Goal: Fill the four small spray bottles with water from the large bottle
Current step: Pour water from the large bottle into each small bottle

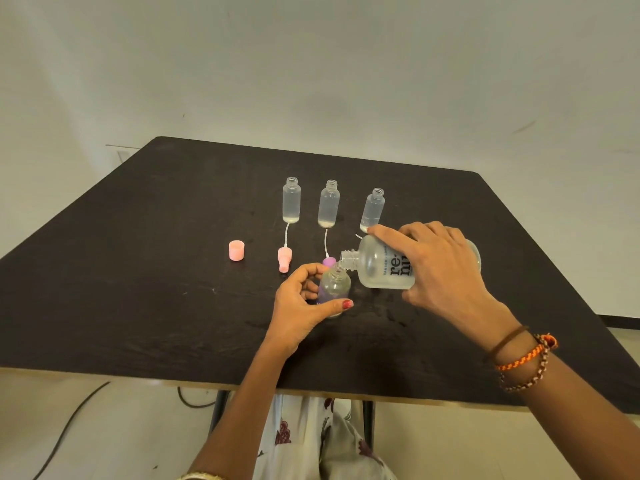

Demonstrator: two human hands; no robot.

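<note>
large bottle (391, 263) tipped, over small bottle (334, 287)

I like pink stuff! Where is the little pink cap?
The pink cap stands alone on the dark table, left of the pink sprayer head and away from both hands.
</note>
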